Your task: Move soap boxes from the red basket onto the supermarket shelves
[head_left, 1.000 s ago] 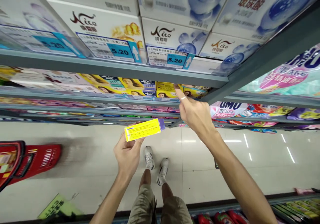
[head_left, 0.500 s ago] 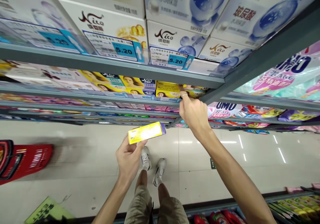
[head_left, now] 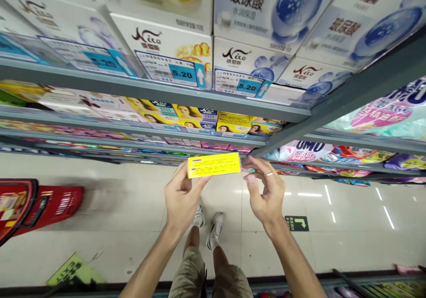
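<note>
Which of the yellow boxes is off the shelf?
The yellow box gripped by the left hand; the other yellow boxes sit on the shelf.

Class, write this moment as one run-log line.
left hand: holding yellow box | right hand: near box's right end, contact unclear | red basket: left of hands

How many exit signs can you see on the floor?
2: a pale green sign at lower left, and a dark sign with an arrow, below and right of the right hand. Others may be hidden.
</note>
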A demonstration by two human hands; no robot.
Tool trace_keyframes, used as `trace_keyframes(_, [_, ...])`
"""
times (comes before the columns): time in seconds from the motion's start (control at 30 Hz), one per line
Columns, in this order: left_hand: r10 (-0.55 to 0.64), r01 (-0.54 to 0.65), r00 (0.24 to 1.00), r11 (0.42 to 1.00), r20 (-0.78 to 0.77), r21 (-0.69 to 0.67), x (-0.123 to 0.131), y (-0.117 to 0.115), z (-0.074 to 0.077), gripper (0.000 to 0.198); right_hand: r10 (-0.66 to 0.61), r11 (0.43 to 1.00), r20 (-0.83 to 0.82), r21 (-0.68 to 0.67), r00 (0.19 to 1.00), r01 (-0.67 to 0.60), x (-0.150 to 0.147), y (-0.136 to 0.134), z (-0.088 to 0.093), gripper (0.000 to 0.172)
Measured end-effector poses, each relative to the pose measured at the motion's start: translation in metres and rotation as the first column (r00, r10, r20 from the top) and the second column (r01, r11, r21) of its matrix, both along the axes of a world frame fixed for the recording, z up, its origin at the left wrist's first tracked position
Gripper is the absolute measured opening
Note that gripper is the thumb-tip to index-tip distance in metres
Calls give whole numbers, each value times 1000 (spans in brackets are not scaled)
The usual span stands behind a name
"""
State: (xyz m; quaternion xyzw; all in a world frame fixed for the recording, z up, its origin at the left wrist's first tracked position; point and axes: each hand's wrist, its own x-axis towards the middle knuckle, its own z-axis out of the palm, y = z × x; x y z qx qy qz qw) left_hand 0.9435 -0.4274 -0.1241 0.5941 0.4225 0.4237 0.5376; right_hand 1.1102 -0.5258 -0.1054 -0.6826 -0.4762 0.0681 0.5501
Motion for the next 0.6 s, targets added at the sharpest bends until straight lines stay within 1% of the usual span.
trace_keyframes(0.07, [-46,41,998,993,44,113,14,8,8,43,-19,1000,16,-3,1000,19,-4,1,-9,37])
trace_keyframes(0.13, [-90,68,993,964,77,256,28,16,12,49,-55,998,38,17,998,54,0,11,-15,31])
trace_keyframes(0.2, [-111,75,991,923,76,377,41,24,12,55,-112,992,25,64,993,110,9,24,-17,24])
trace_keyframes(0.3, [-95,60,994,881,52,469,54,30,7,56,-165,978,14,132,986,161,22,39,-16,21])
trace_keyframes(0.37, [-76,37,995,874,60,484,61,31,4,53,-163,974,14,162,987,158,30,46,-14,22])
trace_keyframes(0.4, [-69,20,994,881,85,473,63,30,2,53,-159,973,15,169,987,154,33,49,-12,23])
trace_keyframes(0.5, [-43,-46,974,923,221,382,71,26,-1,49,-140,977,39,169,989,132,42,56,-9,25])
trace_keyframes(0.6, [8,-108,953,943,302,315,75,22,-3,37,-113,983,79,153,990,100,47,61,-7,25])
